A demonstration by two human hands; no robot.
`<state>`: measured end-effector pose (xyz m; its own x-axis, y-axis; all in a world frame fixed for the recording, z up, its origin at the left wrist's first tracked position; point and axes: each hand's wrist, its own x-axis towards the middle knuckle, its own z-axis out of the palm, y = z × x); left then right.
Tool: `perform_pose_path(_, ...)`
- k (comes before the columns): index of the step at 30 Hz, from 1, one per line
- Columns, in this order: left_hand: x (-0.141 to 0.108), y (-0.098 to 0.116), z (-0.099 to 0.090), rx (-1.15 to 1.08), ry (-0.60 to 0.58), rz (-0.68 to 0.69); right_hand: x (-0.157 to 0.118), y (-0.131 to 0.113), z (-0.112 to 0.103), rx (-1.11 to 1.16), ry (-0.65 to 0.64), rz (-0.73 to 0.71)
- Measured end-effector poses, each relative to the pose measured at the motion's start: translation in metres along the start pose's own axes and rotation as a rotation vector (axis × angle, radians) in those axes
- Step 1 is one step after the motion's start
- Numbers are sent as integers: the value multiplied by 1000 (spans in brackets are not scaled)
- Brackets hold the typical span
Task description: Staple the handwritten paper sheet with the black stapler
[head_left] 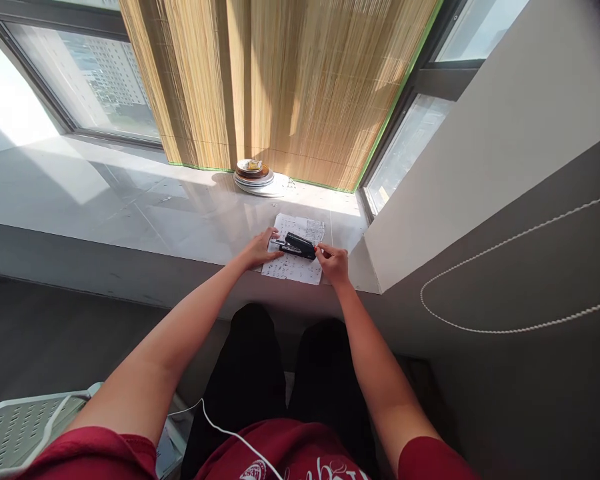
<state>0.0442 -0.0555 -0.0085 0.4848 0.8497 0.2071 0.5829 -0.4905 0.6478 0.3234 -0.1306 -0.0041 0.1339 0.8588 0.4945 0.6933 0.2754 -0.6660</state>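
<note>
A black stapler lies across a sheet of handwritten paper on the window ledge. Its top arm is raised from its base, with a silvery metal part showing at the left end. My left hand grips that left end, thumb on the near side and fingers on the far side. At the stapler's right end, my right hand is closed in a pinch. A small red spot shows at its fingertips; I cannot make out what it is.
A stack of small plates stands on the ledge against the bamboo blind. A white beaded cord hangs at the right. Below left is a pale perforated plastic piece; a white cable crosses my lap.
</note>
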Motion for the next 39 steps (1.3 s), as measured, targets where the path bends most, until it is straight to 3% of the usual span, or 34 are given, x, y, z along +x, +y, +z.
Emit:
perform_pose_path(8, 1, -5, 1, -10, 8, 0, -1, -2, -2, 35, -20, -7)
perform_pose_path(11, 2, -4, 1, -10, 9, 3, 5, -4, 2, 44, -23, -85)
perform_pose_path(15, 0, -1, 1, -26, 20, 14, 16, -6, 14, 10, -145, -203)
perform_pose_path(18, 0, 0, 2, -81, 25, 24, 20, -11, 23, -16, -224, -201)
perform_pose_path(21, 2, -4, 3, -274, 67, 35, 16, -22, 25, -111, -153, -253)
perform_pose_path(26, 5, -14, -3, -817, 264, -37, 2, -48, 23, -330, 36, -486)
perform_pose_path(31, 5, -18, -13, -1251, 296, -222, 7, -71, 40, -465, -48, -737)
perform_pose_path(35, 6, -18, -15, -1325, 290, -236, 18, -83, 58, -515, -129, -842)
perform_pose_path(39, 6, -18, -16, -1387, 327, -268, 24, -83, 65, -527, -175, -842)
